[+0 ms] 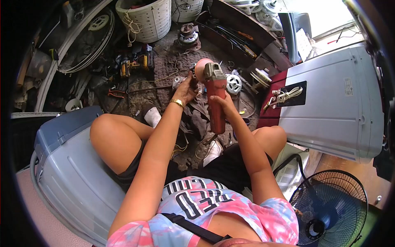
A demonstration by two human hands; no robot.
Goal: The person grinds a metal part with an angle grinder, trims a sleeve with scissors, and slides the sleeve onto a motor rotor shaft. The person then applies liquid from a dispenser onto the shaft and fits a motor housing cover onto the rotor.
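Observation:
My right hand (222, 101) is wrapped round the red body of an angle grinder (216, 92), whose grey head points away from me. On the head's left side is a pale orange disc (202, 69). Close to the disc's left edge, my left hand (187, 88), with a gold bracelet at the wrist, pinches a small dark metal part (192, 69). I cannot make out the part's exact kind or whether it touches the disc. A white slotted wheel (233, 84) lies on the floor just right of the grinder.
A yellow cordless drill (133, 65) and orange-handled pliers (116, 94) lie on the left. A motor (189, 36) stands ahead, near a white basket (146, 20) and a tool tray (230, 35). Washing machine bodies (329, 103) flank me; a fan (329, 210) stands at lower right.

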